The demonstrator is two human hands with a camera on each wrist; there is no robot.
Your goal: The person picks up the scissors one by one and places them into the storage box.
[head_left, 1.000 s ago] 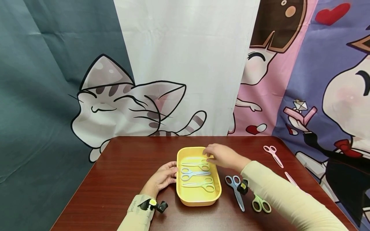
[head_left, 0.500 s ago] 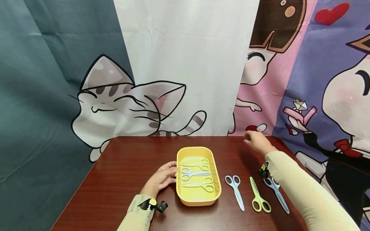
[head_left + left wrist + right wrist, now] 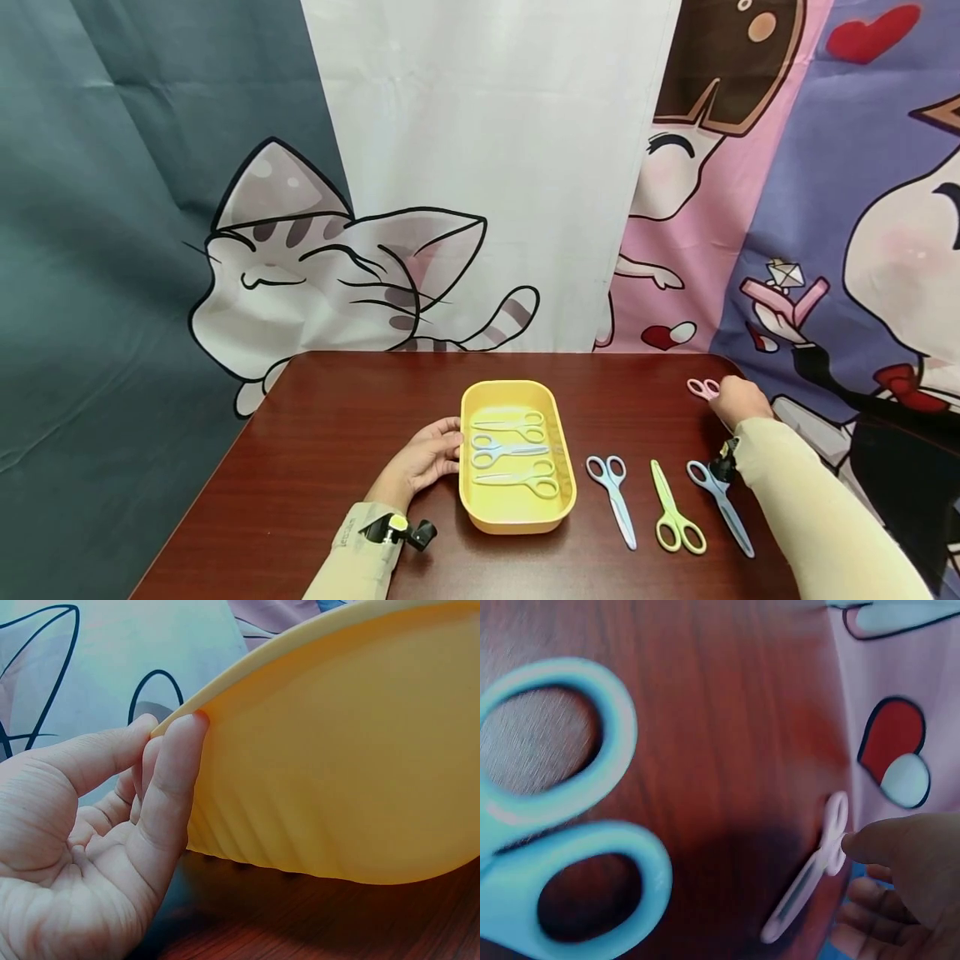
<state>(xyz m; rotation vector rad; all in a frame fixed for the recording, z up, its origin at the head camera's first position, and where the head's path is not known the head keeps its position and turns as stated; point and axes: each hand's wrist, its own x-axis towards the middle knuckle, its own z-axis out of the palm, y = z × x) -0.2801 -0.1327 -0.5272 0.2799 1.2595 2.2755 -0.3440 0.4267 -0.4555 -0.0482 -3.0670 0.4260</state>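
A yellow tray (image 3: 513, 510) stands mid-table with two yellow-green scissors (image 3: 542, 483) and one light-blue pair (image 3: 486, 455) lying crosswise in it. My left hand (image 3: 424, 460) holds the tray's left side; in the left wrist view thumb and finger meet at its rim (image 3: 247, 667). At the table's far right, my right hand (image 3: 738, 404) is at pink scissors (image 3: 702, 388), covering their blades in the head view. In the right wrist view one fingertip overlaps the handle of these scissors (image 3: 832, 838), and the other fingers curl loosely with nothing between them.
Right of the tray lie blue scissors (image 3: 612, 496), green scissors (image 3: 675, 517) and another blue pair (image 3: 720, 500), partly behind the right wrist's camera. Large light-blue handles (image 3: 622, 750) fill the right wrist view's left side. A printed curtain (image 3: 487, 167) hangs behind the brown table (image 3: 360, 392).
My right hand has left the tray's far end and moved right to the pink scissors. The left hand and the tray have stayed in place.
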